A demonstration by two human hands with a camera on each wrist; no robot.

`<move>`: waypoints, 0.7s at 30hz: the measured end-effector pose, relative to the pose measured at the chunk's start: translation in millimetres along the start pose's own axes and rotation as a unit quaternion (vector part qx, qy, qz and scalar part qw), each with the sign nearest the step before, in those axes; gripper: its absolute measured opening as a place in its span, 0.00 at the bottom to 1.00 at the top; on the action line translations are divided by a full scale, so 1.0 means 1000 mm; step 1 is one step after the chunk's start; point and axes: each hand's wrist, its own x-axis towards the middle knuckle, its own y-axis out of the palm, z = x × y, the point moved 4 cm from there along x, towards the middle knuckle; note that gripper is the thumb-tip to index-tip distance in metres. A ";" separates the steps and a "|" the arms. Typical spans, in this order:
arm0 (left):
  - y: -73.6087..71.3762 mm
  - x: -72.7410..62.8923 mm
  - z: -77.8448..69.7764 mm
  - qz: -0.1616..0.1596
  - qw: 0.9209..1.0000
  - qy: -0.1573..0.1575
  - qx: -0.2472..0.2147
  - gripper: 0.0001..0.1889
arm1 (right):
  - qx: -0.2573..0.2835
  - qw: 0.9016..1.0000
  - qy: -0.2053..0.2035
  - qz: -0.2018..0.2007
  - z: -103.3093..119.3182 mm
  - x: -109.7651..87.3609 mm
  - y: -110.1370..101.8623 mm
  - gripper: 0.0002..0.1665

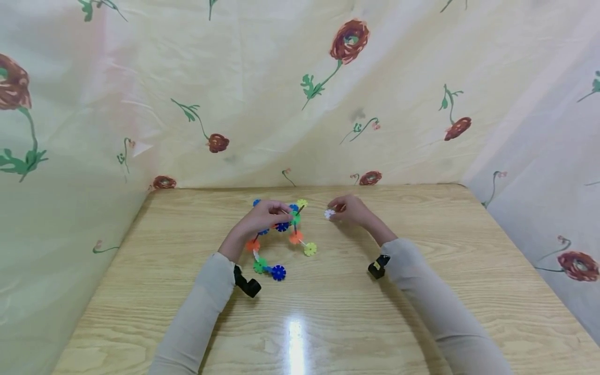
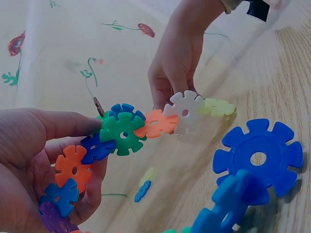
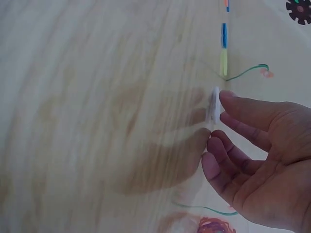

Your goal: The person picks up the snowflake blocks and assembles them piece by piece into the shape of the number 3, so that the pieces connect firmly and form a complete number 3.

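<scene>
My left hand [image 1: 268, 216] pinches a chain of linked snowflake discs near a green disc [image 1: 295, 217]. Part of the chain curls round inside the palm in the left wrist view, with an orange disc [image 2: 73, 167] and a purple disc [image 2: 56, 217]. From the green part, one end runs through an orange disc [image 2: 156, 124] and a white disc [image 2: 184, 112] to a yellow one [image 2: 216, 107]. The other end shows a large blue disc [image 2: 258, 160]. My right hand [image 1: 352, 211], to the right, holds a loose white snowflake disc [image 3: 214, 106] edge-on at its fingertips.
A wooden table [image 1: 356, 323] lies under both hands. Flower-patterned cloth [image 1: 262, 94] hangs behind it and at both sides. Farther back stands a short line of discs, with a blue disc [image 3: 224, 35] seen edge-on.
</scene>
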 end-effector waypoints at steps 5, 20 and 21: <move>-0.001 0.000 0.000 -0.006 1.000 -0.008 0.001 0.11 | -0.008 1.000 0.011 -0.004 0.003 0.001 0.002 0.17; -0.001 0.001 0.000 -0.021 1.000 -0.020 0.003 0.10 | 0.056 0.998 0.018 -0.012 0.005 -0.003 0.005 0.12; -0.001 0.001 0.000 -0.021 1.000 -0.017 0.003 0.10 | 0.068 0.997 0.020 -0.011 0.005 -0.004 0.006 0.12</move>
